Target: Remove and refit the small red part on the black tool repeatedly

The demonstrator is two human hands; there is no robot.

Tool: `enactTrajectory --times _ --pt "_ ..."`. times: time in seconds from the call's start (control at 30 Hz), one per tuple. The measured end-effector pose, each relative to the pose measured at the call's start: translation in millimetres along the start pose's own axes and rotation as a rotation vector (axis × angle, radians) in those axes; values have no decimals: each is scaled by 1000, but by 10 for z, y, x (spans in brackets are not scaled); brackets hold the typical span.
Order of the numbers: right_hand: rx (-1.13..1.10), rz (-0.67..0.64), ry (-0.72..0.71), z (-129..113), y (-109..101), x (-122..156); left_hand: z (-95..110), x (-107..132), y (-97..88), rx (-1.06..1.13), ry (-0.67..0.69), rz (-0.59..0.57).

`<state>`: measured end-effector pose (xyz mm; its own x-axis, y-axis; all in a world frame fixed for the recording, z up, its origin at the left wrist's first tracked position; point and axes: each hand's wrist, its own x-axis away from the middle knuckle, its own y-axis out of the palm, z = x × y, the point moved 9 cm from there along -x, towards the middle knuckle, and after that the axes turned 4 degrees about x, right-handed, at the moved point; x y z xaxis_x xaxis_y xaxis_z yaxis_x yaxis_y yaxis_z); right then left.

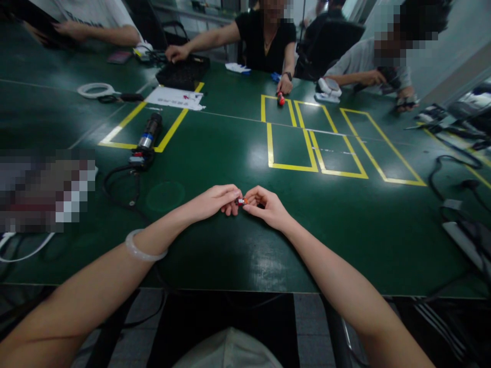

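My left hand (219, 201) and my right hand (270, 207) meet just above the green table, near its front edge. Between their fingertips is a small red, white and orange object (241, 202), too small to make out its kind. The left fingers are closed around its left end. At the orange end, my right thumb and fingers pinch it. Fingers cover part of this object. A pale bangle (143, 247) circles my left wrist.
The green table (215, 153) bears yellow tape outlines (293, 167). A black cylindrical device (149, 134) with a cable lies left. Across the table, a co-worker's hand (284, 84) touches a red-and-black object (281, 100). A black tray (183, 74) and white sheet (172, 98) lie at back left.
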<state>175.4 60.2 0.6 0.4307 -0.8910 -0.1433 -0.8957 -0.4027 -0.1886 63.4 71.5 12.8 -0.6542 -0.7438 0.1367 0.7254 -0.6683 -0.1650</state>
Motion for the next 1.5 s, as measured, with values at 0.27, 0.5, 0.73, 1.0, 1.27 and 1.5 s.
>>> enactTrajectory --times 0.27,0.5,0.73,1.0,1.27,1.5 --pt "-85 57 21 38 -46 -16 183 84 -86 -331 130 153" --pt "26 72 -21 -15 -81 -23 206 81 -75 -385 177 144" --pt "113 115 -85 -55 -124 -20 195 74 -92 -383 166 137" --pt "173 122 -121 -99 -138 -12 170 65 -108 -353 113 143" --pt "254 90 -173 -160 -94 14 46 31 -23 -240 2 12" --pt "330 87 -237 -236 -89 31 -1 29 -22 -239 1 -15"
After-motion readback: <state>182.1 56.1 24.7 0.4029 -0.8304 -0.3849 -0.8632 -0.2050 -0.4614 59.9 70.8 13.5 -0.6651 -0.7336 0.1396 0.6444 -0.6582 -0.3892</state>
